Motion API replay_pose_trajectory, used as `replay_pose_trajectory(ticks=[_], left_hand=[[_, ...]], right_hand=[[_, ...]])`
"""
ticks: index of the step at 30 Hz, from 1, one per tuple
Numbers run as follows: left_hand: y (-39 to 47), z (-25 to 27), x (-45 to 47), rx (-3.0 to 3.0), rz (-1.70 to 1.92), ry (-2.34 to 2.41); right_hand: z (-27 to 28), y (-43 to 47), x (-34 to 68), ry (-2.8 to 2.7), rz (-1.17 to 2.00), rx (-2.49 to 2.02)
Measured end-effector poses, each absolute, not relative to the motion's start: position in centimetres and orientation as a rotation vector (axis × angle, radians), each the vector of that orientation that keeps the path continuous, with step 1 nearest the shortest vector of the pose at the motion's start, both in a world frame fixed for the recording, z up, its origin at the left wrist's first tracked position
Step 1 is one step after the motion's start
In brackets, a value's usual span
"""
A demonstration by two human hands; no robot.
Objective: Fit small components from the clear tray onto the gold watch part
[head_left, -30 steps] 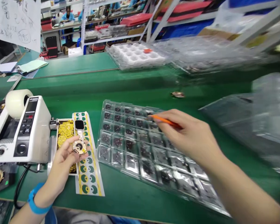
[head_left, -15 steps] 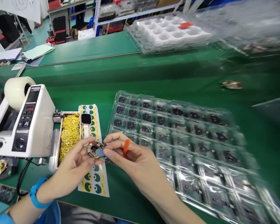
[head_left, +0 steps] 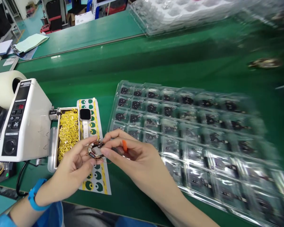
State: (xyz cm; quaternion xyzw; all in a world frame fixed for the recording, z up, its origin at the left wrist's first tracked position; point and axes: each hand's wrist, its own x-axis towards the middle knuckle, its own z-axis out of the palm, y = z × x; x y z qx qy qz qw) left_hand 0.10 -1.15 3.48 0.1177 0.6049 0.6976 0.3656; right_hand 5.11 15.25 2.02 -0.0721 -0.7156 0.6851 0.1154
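My left hand (head_left: 78,160) holds a small ring-shaped electronic part (head_left: 92,154) between thumb and fingers, tilted over the sticker sheet. It has a gold-brown rim, with small components around it and a pale area in the middle. My right hand (head_left: 130,154) is closed, thumb and forefinger pinching at the right edge of this part. An orange strip (head_left: 124,146) sticks up between the right fingers; its other end is hidden. Below and behind the hands lies a sheet of yellow and white stickers (head_left: 99,176), partly peeled. A white-strapped smartwatch (head_left: 85,115) rests on it.
Left stands a white tape dispenser (head_left: 38,126) beside a box of yellow ring-shaped pieces (head_left: 68,132). A large clear tray (head_left: 142,110) of dark parts fills the right side. Another gold part (head_left: 265,63) lies at the back right; stacked trays (head_left: 161,19) stand behind.
The camera view has shifted, so the bench appears higher in the picture. Both hands stay on the ring-shaped part, which has turned slightly; the orange strip has tilted.
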Motion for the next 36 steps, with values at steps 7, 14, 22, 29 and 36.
replay_pose_trajectory(ticks=[7,14,22,29,36], left_hand=[[-0.6,3.5,0.2,0.279,1.827,1.527],[-0.3,3.2,0.2,0.222,1.86,1.6],[0.0,2.7,0.2,0.16,1.932,1.626],[-0.4,2.5,0.3,0.291,1.806,1.791],[-0.7,3.2,-0.6,0.565,1.658,2.244]], right_hand=[[1.5,14.2,5.3,-2.108,1.702,-0.182],[1.1,13.8,5.4,-2.158,1.533,-0.077],[0.4,13.2,5.5,-2.222,1.33,-0.068],[0.9,13.9,5.1,-2.334,1.54,-0.002],[1.5,14.0,5.7,-2.235,1.188,0.133]])
